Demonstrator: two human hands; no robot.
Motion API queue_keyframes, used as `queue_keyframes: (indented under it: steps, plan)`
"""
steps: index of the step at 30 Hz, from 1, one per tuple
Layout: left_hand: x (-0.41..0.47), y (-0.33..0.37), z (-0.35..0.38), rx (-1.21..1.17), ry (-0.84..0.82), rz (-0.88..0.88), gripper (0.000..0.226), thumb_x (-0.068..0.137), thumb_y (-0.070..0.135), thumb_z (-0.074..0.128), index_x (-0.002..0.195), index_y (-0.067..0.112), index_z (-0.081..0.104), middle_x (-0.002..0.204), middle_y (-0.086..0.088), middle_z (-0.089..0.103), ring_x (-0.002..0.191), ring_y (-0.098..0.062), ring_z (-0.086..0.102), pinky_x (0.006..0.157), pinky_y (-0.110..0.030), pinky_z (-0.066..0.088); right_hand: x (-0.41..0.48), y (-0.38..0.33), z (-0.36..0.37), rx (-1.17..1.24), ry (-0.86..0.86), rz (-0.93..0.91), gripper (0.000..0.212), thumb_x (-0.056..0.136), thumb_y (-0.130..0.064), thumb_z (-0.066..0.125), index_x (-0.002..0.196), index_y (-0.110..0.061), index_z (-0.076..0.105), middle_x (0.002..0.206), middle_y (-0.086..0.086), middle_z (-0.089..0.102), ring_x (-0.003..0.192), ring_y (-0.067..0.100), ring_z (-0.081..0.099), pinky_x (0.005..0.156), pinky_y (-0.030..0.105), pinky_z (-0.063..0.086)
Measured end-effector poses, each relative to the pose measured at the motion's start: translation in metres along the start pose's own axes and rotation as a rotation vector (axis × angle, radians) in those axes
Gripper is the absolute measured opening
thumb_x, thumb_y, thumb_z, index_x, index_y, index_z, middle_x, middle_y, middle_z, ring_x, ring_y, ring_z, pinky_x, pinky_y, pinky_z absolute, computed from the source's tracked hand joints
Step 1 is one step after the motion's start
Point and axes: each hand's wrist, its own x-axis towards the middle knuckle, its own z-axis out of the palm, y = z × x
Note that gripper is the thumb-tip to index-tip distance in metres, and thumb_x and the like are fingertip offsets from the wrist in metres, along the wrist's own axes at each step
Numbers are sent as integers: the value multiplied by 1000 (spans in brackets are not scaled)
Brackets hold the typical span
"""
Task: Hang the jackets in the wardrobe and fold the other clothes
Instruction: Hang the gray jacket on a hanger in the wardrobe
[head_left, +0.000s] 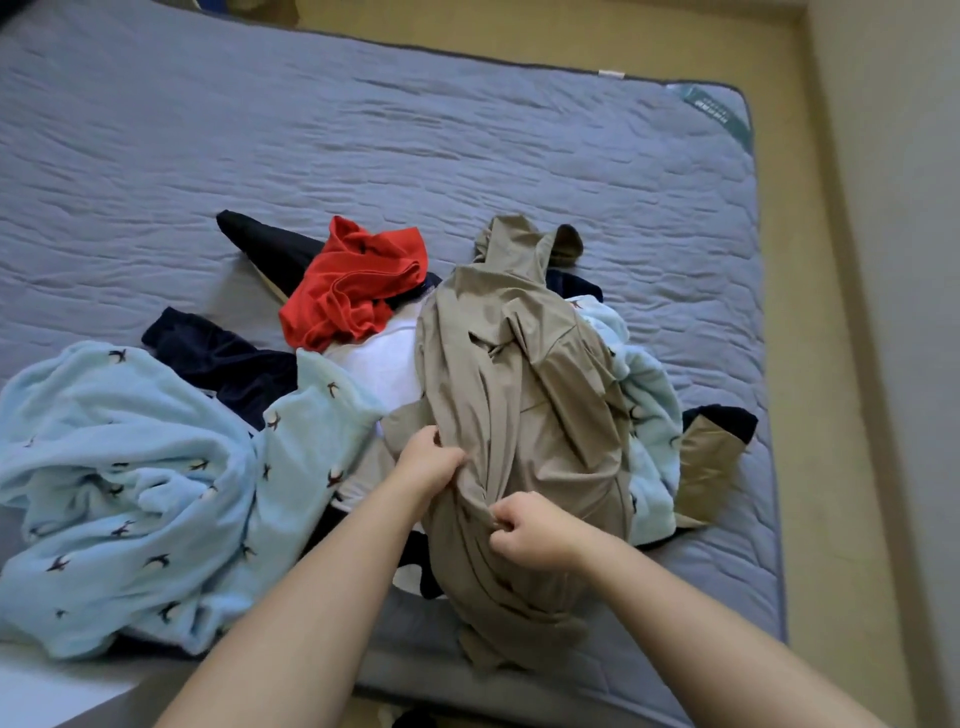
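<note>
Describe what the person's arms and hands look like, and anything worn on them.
The left forearm and right forearm are bare to the frame's edge, with no sleeves in view. The left hand and right hand wear no gloves, and no watch, bracelet or ring shows.

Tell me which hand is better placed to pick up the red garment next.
Left, probably. The left hand grips the tan jacket on the side nearer the red garment. The right hand grips it lower down and would have to cross over the jacket.
</note>
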Motion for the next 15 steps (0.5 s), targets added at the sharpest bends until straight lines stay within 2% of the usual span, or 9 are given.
queue_keyframes:
  steps: [1, 2, 4, 6, 8, 10, 13, 15]
  plan:
    - [-3, 1, 2, 3, 32, 3, 16, 82, 1, 55, 94, 10, 61, 100, -12, 65, 94, -27, 60, 82, -39, 50, -2, 6, -1, -3, -7, 14, 13, 79, -12, 47, 68, -10, 53, 71, 7, 57, 72, 21, 54, 63, 31, 41]
    - [-3, 0, 3, -2, 54, -6, 21, 80, -3, 47, 89, 11, 61, 95, -13, 65, 90, -28, 60, 78, -39, 50, -5, 11, -3, 7, 1, 41, 12, 79, -12, 47, 73, -9, 56, 77, 9, 60, 78, 23, 57, 67, 32, 43]
    - [-6, 0, 2, -2, 54, -26, 34, 83, -3, 39, 102, 11, 62, 102, -12, 63, 94, -29, 58, 79, -35, 48, -11, 21, -8, 34, 41, 93, 9, 80, -11, 47, 76, -11, 56, 83, 10, 60, 85, 24, 56, 69, 31, 41]
    - [-8, -4, -4, 75, 71, -30, 37, 88, -2, 34, 111, 9, 61, 107, -10, 59, 99, -29, 55, 82, -32, 44, -13, 27, -12, 45, 57, 124, 9, 83, -11, 49, 80, -17, 55, 86, 2, 57, 86, 18, 53, 70, 27, 39]
    - [-8, -16, -20, 284, 104, 3, 25, 88, -1, 35, 95, 6, 58, 98, -12, 57, 96, -30, 53, 74, -29, 37, -10, 31, -14, 48, 100, 154, 13, 84, -12, 49, 87, -22, 57, 92, -3, 60, 90, 15, 55, 77, 25, 44]
    - [-8, -32, -46, 607, 158, 35, 16, 87, 3, 38, 82, 9, 52, 101, -16, 59, 101, -34, 54, 74, -31, 37, -5, 35, -16, 48, 206, 187, 16, 84, -14, 50, 92, -21, 61, 99, -1, 63, 96, 18, 58, 83, 28, 47]
    - [-16, -50, -87, 1097, 183, -10, 24, 90, 14, 38, 105, 17, 56, 114, -10, 61, 103, -30, 58, 77, -31, 42, 4, 35, -25, 44, 398, 232, 21, 86, -16, 49, 104, -16, 61, 114, 4, 56, 105, 21, 55, 88, 32, 46]
    - [-17, -55, -103, 1227, 183, -3, 26, 91, 17, 36, 109, 20, 54, 112, -6, 61, 102, -26, 59, 75, -29, 42, 10, 31, -33, 47, 518, 262, 27, 88, -16, 48, 113, -16, 56, 123, 4, 47, 111, 23, 49, 92, 37, 44]
